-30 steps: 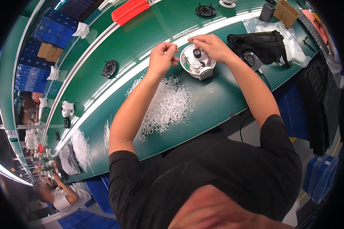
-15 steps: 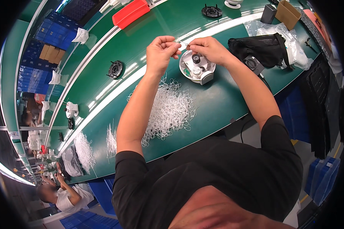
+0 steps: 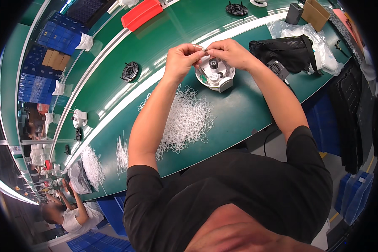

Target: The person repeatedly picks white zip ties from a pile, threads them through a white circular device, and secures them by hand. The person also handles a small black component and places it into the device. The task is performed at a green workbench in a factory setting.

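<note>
We've got both hands up over the green bench point(image 3: 239, 109), fingertips meeting. Left hand point(image 3: 182, 56) and right hand point(image 3: 231, 52) each pinch narrow on one end of a tiny pale piece point(image 3: 205, 50), prob. a small ring or tie, too small to tell. Its long axis runs left-right betw. the two pinches, so neither hand is nearer. Directly below the hands, closer to us, sits the round white housing point(image 3: 215, 75), open side up. The pile of white loops point(image 3: 185, 119) lies nearer our body, under the left forearm.
</note>
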Demonstrator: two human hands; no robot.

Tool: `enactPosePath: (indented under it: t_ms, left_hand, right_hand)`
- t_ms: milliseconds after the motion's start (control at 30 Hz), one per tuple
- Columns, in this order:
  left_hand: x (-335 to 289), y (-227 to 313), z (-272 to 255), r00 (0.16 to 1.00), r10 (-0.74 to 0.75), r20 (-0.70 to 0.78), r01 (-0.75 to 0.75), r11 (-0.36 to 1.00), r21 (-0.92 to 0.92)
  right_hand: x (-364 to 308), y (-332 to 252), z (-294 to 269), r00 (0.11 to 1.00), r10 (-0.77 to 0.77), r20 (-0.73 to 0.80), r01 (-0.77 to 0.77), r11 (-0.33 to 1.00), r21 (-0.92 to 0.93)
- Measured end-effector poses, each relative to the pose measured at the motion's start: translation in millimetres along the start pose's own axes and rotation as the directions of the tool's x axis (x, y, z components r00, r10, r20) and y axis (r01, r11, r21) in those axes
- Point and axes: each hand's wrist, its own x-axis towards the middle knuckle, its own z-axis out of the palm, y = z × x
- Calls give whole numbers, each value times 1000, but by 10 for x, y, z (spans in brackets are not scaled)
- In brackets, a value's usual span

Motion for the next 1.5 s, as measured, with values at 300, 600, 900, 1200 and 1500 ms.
enactPosePath:
  t_ms: [300,600,900,1200,1500]
  left_hand:
    - [-44,33,132,992,-57,-115,83,970,230]
    - [-94,0,168,959,282,27,-222,689,690]
    - [-203,15,200,939,283,194,-295,379,877]
    - [-235,-45,151,920,365,145,-306,435,847]
    - [-261,-29,126,913,389,122,-286,397,872]
  right_hand:
    - [-9,74,85,990,-114,-85,124,984,128]
    - [10,65,144,968,-26,-249,58,991,122]
    - [-34,257,-4,971,178,-159,-90,891,446]
    - [-103,80,28,973,-230,-3,216,917,-335]
    - [-64,96,39,959,-282,35,267,855,-444]
